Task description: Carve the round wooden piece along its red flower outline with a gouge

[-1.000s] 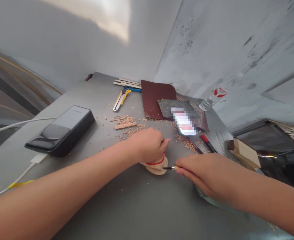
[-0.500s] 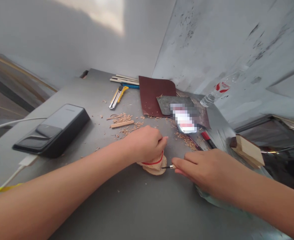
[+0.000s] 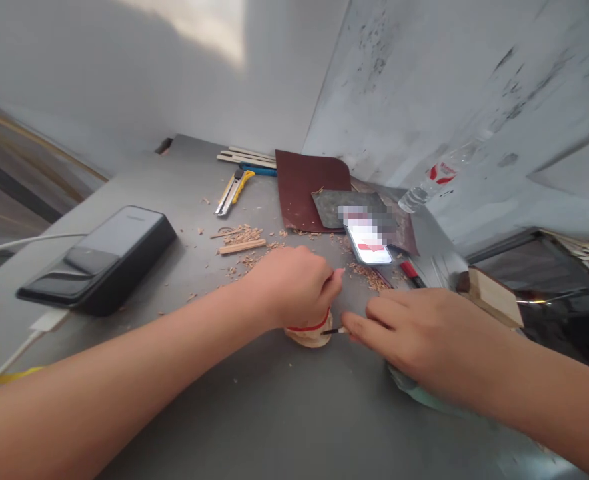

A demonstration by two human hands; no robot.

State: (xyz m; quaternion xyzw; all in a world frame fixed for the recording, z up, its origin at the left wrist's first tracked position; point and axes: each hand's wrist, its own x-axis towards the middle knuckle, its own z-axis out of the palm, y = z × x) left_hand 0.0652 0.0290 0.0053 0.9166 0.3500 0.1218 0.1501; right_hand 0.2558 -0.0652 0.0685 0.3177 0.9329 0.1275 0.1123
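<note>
My left hand (image 3: 297, 287) is closed around the top of a small pale wood carving (image 3: 312, 340) that rests on the grey table (image 3: 254, 420). A red line runs across the wood just below my fingers. My right hand (image 3: 409, 327) grips a carving tool (image 3: 331, 331) with a thin dark blade. The blade's tip touches the wood's right side, low down, and most of the handle is hidden in my fingers. Beyond my left hand lie wood shavings (image 3: 244, 233) and a short wooden strip (image 3: 243, 247).
A black power bank (image 3: 109, 257) with a white cable sits at left. Farther back are a yellow utility knife (image 3: 235, 190), thin sticks (image 3: 244, 158) and a brown sheet (image 3: 299, 193). A lit phone (image 3: 369, 243), red marker (image 3: 411, 272), plastic bottle (image 3: 439, 175) and wood block (image 3: 494, 297) stand rightward.
My left hand has tipped slightly, and its thumb sits a little higher and farther right. My right hand has moved slightly left and up, covering more of the carving tool's handle.
</note>
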